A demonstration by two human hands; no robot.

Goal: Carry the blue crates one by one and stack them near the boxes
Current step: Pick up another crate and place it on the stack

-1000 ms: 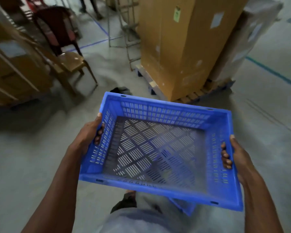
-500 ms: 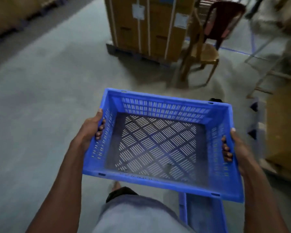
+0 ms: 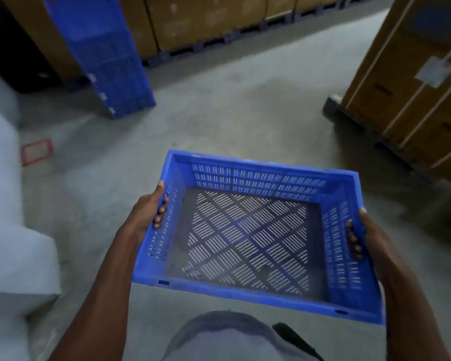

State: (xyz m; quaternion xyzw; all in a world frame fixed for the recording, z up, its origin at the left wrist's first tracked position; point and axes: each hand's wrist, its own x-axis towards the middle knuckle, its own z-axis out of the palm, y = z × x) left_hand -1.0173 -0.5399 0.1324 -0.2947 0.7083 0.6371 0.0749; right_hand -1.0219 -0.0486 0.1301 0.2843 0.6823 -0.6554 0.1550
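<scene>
Blue plastic, slotted along its walls and cut with a diamond lattice across its floor, is making up the crate [image 3: 248, 238] the person is carrying level at waist height. 2 hands are wrapping its short ends: the left hand [image 3: 147, 214] at 9 o'clock and the right hand [image 3: 367, 238] at 3 o'clock, fingers curling over each rim. Its long axis is running left to right. A stack of blue crates [image 3: 102, 56] is standing at 11 o'clock, well apart, beside the cardboard boxes [image 3: 206, 19] on the concrete floor [image 3: 232, 113]; the left hand is likely nearer it.
</scene>
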